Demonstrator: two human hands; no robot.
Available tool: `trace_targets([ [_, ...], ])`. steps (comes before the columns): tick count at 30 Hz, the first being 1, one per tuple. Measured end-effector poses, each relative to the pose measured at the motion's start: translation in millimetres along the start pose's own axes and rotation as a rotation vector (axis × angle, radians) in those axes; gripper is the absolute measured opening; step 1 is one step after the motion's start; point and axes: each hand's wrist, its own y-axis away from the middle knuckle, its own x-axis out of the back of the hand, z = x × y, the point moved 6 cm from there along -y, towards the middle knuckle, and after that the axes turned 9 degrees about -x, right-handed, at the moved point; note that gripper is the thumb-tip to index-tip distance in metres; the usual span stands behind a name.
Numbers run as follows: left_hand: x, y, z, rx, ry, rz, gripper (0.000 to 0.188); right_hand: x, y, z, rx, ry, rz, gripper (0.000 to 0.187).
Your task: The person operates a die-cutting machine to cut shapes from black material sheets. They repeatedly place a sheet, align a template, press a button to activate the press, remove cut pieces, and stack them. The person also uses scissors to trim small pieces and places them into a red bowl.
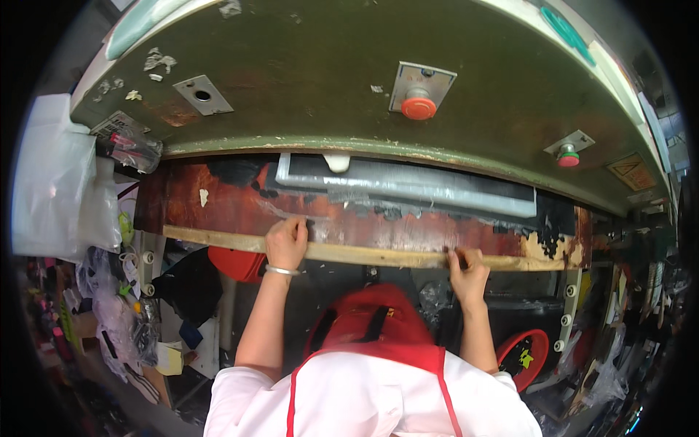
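My left hand rests at the front edge of a worn reddish-brown work table, its fingers curled closed; whether they hold anything is hidden. Farther right, my right hand is at the same wooden edge strip, thumb and fingers bent together. Nothing I can name shows in that pinch. Beyond both hands, a long pale metal frame with a dark inside lies under the machine head. A small white piece sits at its far side. Torn black patches and shiny, clear film-like areas cover parts of the table.
A green machine housing overhangs the table, carrying a red push button and a green one. Clear plastic bags hang at the left. Red bins stand below, another red bin at right.
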Motion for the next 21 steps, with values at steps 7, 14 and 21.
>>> trace_targets([
  [7,34,54,15,0.299,0.148,-0.171,0.009,0,-17,-45,-0.11,-0.136,0.117,0.007],
  [14,52,20,36,0.016,-0.003,0.073,0.026,-140,14,-202,0.285,-0.093,-0.24,0.112],
  [21,63,77,54,-0.061,-0.247,-0.042,0.029,-114,66,-190,0.051,-0.403,-0.363,0.112],
])
